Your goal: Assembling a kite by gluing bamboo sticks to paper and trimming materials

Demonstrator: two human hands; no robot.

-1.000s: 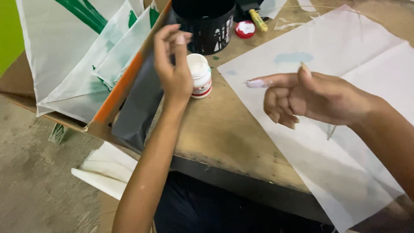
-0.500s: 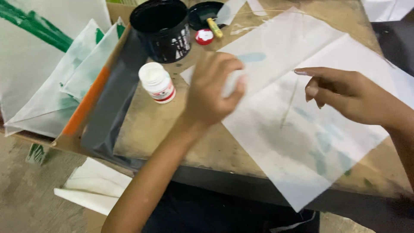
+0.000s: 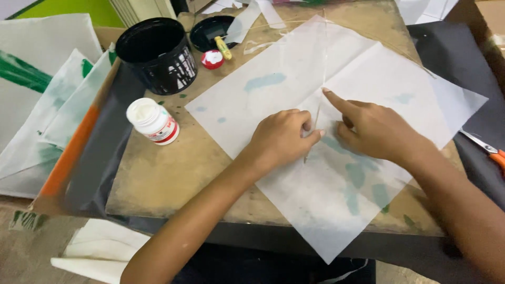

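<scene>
A person is working with both hands on a large sheet of thin white paper (image 3: 294, 84) lying flat across a worn wooden table (image 3: 173, 168), the sheet turned so its corners are pointing toward the table's edges and showing faint blue-green smudges. The left hand (image 3: 281, 139) is resting on the middle of the sheet with its fingers curled loosely inward, the fingertips pressing beside a thin stick (image 3: 312, 134) that is lying along the paper's centre line; whether the fingers are actually pinching the stick cannot be told. The right hand (image 3: 376, 131) is lying just beside it on the paper, index finger stretched out and pressing down near the stick's upper end, the other fingers folded under. To the left of the sheet, a small white jar (image 3: 152, 121) with a red band is standing on the bare wood, and a black tub (image 3: 158, 52) is sitting behind it near a round black lid (image 3: 208, 31) and a small red cap (image 3: 212, 59). Orange-handled scissors (image 3: 486, 150) are lying at the right edge, well apart from the hands.
</scene>
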